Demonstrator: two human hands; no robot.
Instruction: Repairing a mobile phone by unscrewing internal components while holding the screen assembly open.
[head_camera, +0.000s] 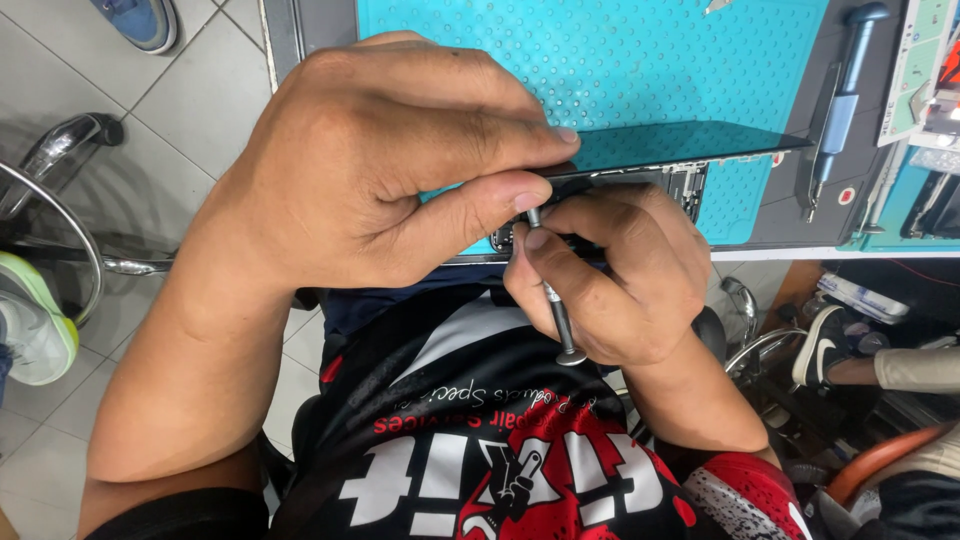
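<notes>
At the centre of the frame, the left hand (370, 170) pinches the lifted dark screen (690, 143) of an opened phone (680, 180) over the teal mat (600, 60) on the bench (790, 215). Just below, the right hand (610, 275) grips a thin screwdriver (555, 310), tip at the phone's edge. A blue tool (840, 100) lies at upper right.

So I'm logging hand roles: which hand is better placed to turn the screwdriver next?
Right hand: its fingers already grip the screwdriver. The left hand is busy pinching the phone edge.
</notes>
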